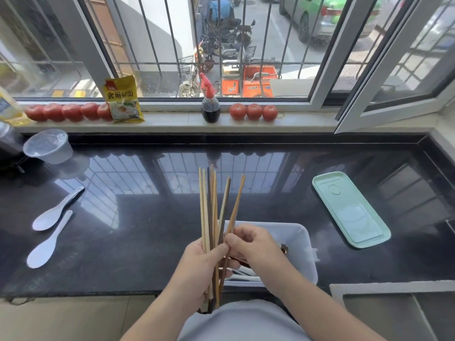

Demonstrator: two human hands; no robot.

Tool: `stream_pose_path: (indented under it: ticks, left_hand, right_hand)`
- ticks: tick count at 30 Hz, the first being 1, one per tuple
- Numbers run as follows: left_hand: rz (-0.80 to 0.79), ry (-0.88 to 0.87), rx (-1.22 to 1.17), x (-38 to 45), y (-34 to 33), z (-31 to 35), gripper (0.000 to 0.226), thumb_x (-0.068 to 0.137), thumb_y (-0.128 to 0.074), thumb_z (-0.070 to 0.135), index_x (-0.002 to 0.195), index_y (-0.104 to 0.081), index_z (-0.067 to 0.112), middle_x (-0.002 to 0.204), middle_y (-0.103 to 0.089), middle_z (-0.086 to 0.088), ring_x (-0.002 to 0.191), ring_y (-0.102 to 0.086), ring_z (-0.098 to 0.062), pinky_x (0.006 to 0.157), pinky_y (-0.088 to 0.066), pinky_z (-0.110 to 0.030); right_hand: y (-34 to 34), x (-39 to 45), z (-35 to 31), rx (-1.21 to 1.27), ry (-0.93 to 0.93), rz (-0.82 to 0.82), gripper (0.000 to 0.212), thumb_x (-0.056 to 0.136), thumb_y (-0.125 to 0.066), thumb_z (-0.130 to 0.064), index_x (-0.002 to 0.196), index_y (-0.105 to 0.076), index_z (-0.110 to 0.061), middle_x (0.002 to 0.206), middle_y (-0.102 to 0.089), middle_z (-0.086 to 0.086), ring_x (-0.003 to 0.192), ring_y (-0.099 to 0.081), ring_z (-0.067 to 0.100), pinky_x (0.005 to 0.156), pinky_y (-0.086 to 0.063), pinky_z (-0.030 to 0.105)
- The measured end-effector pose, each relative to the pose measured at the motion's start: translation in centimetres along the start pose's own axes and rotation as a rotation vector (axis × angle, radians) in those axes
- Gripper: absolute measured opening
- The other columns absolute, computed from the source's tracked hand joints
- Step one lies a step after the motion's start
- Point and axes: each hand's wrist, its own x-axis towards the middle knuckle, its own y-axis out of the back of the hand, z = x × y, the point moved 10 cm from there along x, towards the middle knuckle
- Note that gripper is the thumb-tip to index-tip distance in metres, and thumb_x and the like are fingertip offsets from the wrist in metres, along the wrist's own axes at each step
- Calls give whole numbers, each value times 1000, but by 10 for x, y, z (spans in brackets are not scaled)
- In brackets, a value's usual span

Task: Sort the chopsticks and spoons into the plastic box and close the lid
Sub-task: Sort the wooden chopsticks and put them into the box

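Bright daylight pours in through the window (221,45) and glares off the glossy black table (147,230) below it, which mirrors the window's bars. The wide lens bends the window frame at the edges; focus is sharp.

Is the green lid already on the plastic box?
No, the green lid lies flat on the black counter, to the right of the open plastic box and apart from it.
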Motion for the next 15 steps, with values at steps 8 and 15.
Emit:
stream_pose_path:
  ticks: [8,15]
  left_hand:
    - [214,25,-270,8,44,-10,14,102,-55,6,114,-60,1,99,-78,-21,87,-77,-35,87,-59,-50]
    - [332,15,-324,9,64,-13,13,102,-57,5,113,-62,3,87,-75,-16,87,-77,-33,75,-61,-43]
  right_hand:
    - [86,0,-69,-479,410,238,12,99,-62,-15,97,-72,-19,82,-68,-11,79,-65,9,74,-54,24]
    - [36,49,65,-1682,110,-266,13,94,-53,-13,87,-64,-17,92,-66,7,85,-63,31,64,-42,34]
